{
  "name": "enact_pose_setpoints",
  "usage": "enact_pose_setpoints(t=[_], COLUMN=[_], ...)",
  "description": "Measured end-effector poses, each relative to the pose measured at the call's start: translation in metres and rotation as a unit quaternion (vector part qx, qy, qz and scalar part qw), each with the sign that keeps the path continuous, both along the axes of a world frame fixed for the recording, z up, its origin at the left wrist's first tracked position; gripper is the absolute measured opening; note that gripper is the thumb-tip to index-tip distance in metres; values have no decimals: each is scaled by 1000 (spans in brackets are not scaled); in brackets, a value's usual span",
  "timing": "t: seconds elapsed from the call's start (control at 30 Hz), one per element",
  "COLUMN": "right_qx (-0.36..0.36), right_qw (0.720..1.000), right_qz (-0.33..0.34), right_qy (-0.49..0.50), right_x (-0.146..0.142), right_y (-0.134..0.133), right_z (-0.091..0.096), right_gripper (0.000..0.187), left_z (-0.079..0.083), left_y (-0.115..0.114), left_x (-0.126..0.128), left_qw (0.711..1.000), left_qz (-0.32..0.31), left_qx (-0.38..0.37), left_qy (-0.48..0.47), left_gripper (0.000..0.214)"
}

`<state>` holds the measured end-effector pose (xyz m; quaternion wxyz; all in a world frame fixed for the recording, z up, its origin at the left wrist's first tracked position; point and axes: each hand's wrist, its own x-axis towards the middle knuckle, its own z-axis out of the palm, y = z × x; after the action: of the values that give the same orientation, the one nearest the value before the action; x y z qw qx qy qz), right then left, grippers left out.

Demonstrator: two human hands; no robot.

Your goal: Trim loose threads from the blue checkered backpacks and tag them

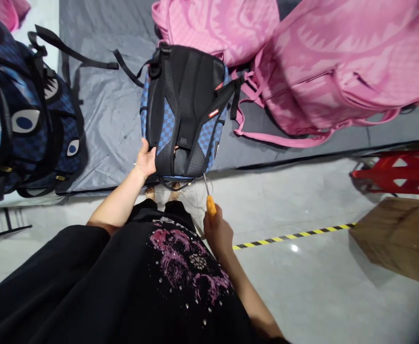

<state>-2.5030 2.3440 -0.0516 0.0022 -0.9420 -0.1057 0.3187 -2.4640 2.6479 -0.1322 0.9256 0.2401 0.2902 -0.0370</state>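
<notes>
A blue checkered backpack (186, 110) with black padded back and straps lies back-side up on the grey table cover, its bottom at the table's near edge. My left hand (146, 160) grips its lower left corner. My right hand (217, 231) is closed on a small tool with an orange handle (211, 205); its thin metal tip points up at the bag's bottom right corner. Thin threads hang under the bag's bottom edge.
Pink backpacks (324, 71) lie at the back right of the grey table cover (105, 105). Dark blue backpacks (23, 119) with eye prints lie at the left. A red stool (395, 172) and a cardboard box (399, 243) stand on the floor at right, by yellow-black tape (295, 235).
</notes>
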Motion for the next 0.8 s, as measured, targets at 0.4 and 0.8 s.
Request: enact_pose_setpoints(t=[0.4,0.8], right_qx=[39,47], right_qw=[998,994], right_qz=[-5,-46], right_qy=[58,91], right_x=[-28,-23], right_y=[41,47], right_z=[-15,-48], right_gripper=[38,35], left_z=[28,5], left_y=[-4,-78], left_x=[11,2], left_qw=[995,395], left_qz=[-58,-321], left_qx=[76,853], left_qy=[-35,-112], left_gripper=[72,88])
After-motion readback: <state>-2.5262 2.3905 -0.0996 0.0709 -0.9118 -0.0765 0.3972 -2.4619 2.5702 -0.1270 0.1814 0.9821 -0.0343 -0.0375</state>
